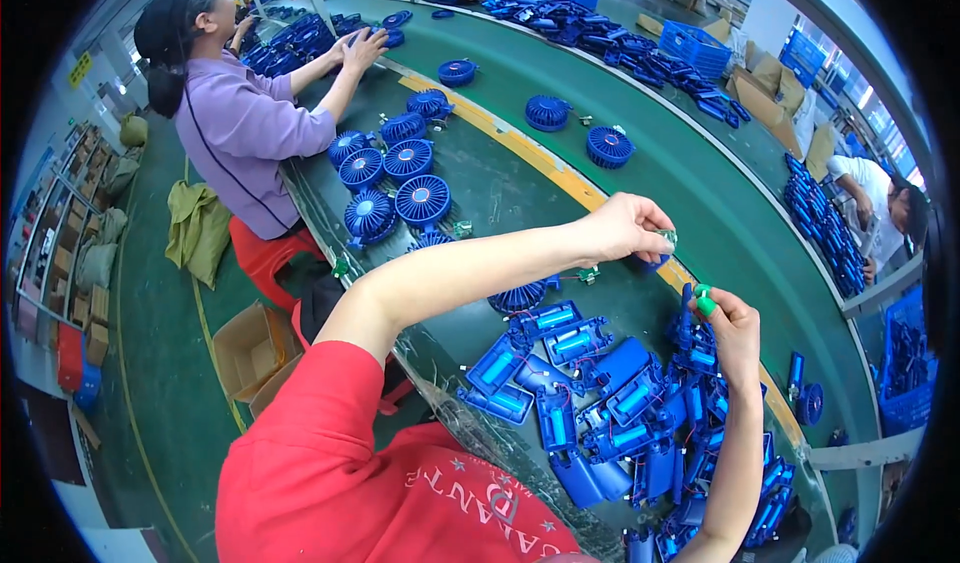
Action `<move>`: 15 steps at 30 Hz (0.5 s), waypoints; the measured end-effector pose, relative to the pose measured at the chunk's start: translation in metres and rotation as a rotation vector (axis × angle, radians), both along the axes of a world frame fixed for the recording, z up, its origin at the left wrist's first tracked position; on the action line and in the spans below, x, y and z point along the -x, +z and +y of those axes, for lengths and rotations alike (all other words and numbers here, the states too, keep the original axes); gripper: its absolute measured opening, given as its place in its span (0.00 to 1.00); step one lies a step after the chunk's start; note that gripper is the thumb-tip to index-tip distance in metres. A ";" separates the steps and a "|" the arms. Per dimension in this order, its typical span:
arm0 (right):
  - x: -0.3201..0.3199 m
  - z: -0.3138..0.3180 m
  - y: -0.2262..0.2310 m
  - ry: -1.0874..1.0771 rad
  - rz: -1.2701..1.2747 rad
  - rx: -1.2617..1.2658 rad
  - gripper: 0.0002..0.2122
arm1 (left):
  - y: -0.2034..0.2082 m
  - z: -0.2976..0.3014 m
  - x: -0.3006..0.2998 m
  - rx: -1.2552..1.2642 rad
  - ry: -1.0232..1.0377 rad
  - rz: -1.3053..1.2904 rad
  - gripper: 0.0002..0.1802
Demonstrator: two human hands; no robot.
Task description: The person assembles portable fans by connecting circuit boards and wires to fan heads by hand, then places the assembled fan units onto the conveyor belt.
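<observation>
My left hand [622, 229] reaches over the work table, its fingers pinched on a small green circuit board [669, 235]. A blue part shows just below those fingers, mostly hidden. To the right, my right hand [736, 335] wears green finger covers [705, 300] and is closed at the edge of an upright blue plastic handle shell [686, 308]. Under and beside it lies a heap of blue handle shells [632, 395], several with cylindrical batteries inside. Round blue fan heads [422, 200] lie to the left of my left forearm, some with small boards on wires.
A green conveyor belt [690, 198] curves past the table's far side, carrying a few fan heads [610, 147]. On the left a co-worker in a purple top [240, 128] works at the same table. Across the belt are piled blue parts [600, 38] and a blue crate [693, 49]. An open cardboard box [250, 348] stands on the floor.
</observation>
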State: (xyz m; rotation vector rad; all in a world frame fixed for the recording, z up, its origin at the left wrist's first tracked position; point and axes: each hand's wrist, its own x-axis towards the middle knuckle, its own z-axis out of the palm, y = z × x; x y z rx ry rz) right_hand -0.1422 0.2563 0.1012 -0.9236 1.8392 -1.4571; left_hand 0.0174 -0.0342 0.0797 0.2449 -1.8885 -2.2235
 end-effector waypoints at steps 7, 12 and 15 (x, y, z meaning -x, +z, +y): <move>-0.006 0.035 -0.011 0.007 -0.183 0.021 0.14 | 0.022 0.044 -0.018 0.030 -0.196 0.028 0.20; -0.011 0.043 -0.012 0.040 -0.224 0.087 0.15 | 0.016 0.068 -0.010 -0.037 -0.266 0.012 0.23; -0.006 0.052 -0.011 0.031 -0.133 0.096 0.13 | 0.012 0.077 -0.002 -0.074 -0.274 -0.009 0.24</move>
